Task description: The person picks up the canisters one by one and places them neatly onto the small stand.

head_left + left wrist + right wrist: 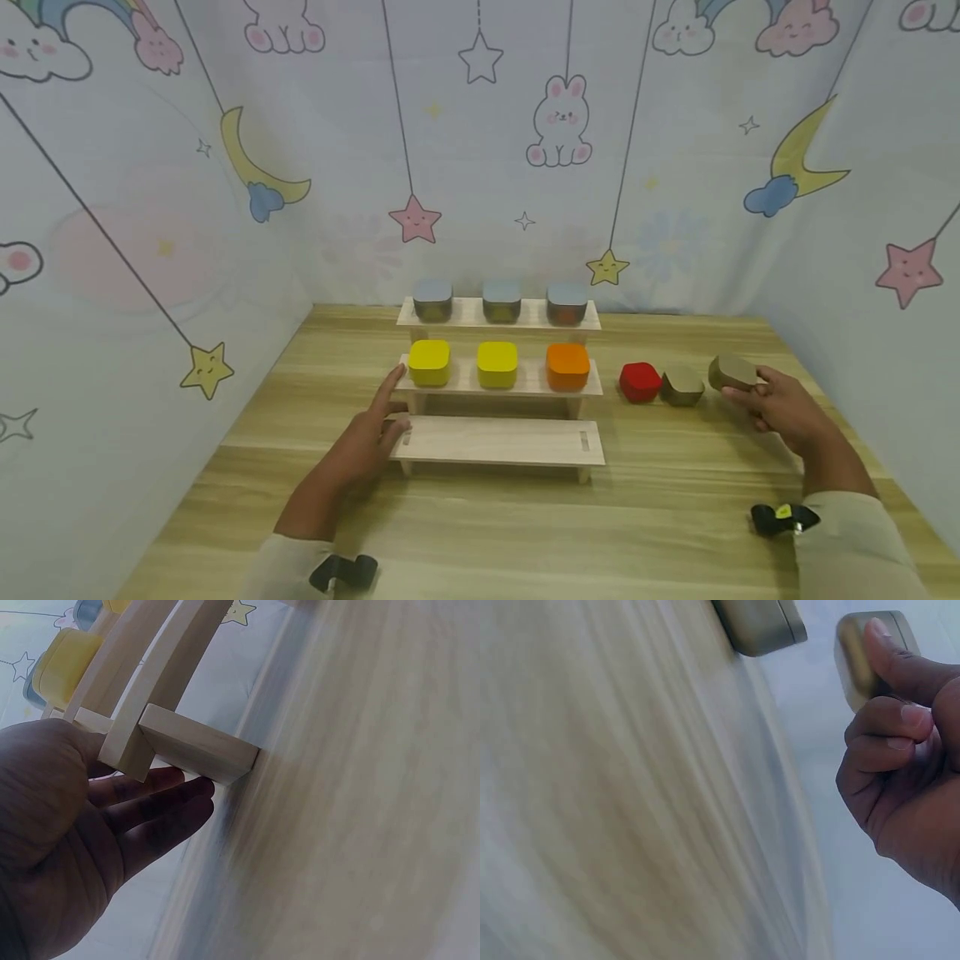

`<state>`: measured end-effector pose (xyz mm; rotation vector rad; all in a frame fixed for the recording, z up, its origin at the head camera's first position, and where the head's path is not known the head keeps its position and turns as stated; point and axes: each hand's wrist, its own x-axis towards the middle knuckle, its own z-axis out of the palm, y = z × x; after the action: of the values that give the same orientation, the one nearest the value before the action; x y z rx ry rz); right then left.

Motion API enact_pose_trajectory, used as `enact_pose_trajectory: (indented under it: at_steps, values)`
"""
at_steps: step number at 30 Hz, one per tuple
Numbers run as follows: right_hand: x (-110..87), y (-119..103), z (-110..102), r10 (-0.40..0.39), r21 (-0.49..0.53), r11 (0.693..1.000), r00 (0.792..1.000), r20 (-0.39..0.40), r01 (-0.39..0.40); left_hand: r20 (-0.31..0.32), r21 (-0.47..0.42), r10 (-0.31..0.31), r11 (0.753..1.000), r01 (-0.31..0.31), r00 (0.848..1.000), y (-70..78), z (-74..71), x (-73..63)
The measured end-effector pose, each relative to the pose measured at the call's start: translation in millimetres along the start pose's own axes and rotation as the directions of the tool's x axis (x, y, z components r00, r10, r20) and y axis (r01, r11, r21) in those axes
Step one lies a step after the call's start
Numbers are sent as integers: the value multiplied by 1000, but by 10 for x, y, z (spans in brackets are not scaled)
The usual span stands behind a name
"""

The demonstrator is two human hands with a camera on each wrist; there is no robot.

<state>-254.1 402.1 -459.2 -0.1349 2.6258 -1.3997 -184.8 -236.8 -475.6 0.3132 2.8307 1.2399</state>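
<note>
My right hand pinches a gold rounded-square tin between thumb and fingers, to the right of the shelf. The right wrist view shows the thumb lying along this tin's side, with the other fingers curled. A second gold tin and a red tin sit side by side on the table. My left hand touches the left end of a three-step wooden shelf. Its index finger reaches the middle step and its thumb the lowest; in the left wrist view the remaining fingers extend loosely beside the leg.
Yellow tins and an orange tin stand on the middle step. Three grey-topped tins line the top step. Patterned cloth walls enclose the back and sides of the wooden table.
</note>
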Motion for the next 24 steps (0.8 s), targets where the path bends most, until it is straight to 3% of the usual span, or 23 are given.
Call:
enact_pose_trajectory:
  at_steps: [5, 11, 18, 24]
  values:
    - [30, -47, 38, -39, -27, 999, 999, -38, 38, 6, 8, -3, 1000, 3, 1000, 14, -2, -4]
    - [14, -225, 64, -85, 48, 995, 992, -93, 90, 6, 21, 8, 1000, -8, 1000, 27, -26, -6]
    - [-23, -492, 199, -191, 135, 970, 978, -81, 200, 8, 12, -6, 1000, 6, 1000, 29, -30, -5]
    - [-61, -682, 327, -271, 155, 948, 960, -70, 279, 14, 9, 18, 1000, -18, 1000, 9, -19, -17]
